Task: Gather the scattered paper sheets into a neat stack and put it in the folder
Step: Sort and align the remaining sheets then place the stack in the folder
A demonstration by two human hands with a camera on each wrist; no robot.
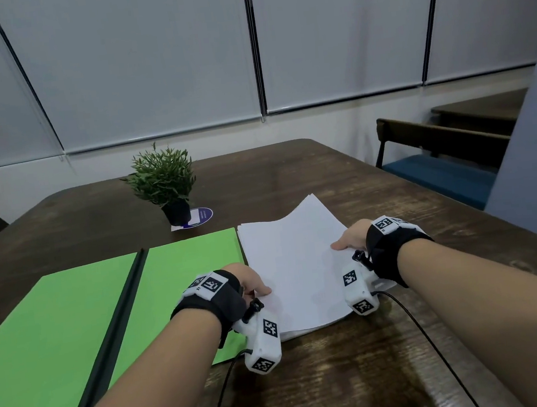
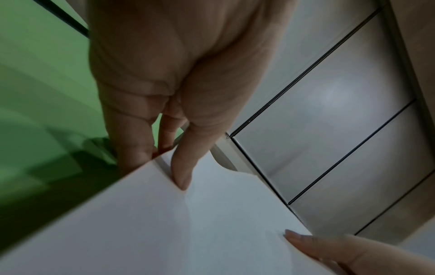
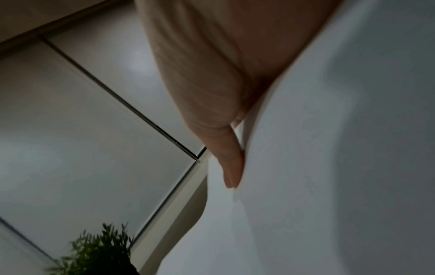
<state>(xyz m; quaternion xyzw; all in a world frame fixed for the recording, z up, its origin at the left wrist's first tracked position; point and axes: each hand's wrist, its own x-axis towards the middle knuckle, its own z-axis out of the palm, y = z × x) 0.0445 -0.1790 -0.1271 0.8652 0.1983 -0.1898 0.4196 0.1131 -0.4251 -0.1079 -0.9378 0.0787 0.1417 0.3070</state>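
Observation:
A stack of white paper sheets (image 1: 297, 267) lies on the wooden table, just right of the open green folder (image 1: 73, 326). The stack's far end bows upward. My left hand (image 1: 259, 290) pinches the stack's left edge. In the left wrist view its thumb (image 2: 182, 173) lies on top of the paper (image 2: 164, 232) and its fingers (image 2: 132, 145) go underneath. My right hand (image 1: 341, 245) grips the stack's right edge. Its thumb (image 3: 231, 167) presses on the top sheet (image 3: 329, 167), and its other fingers are hidden under the paper.
A small potted plant (image 1: 164, 181) stands on a round blue-and-white card (image 1: 200, 215) behind the folder. The folder's black spine (image 1: 120, 320) runs down its middle. A blue-seated chair (image 1: 437, 174) stands off the table's right side. Cables (image 1: 421, 326) trail from both wrist cameras.

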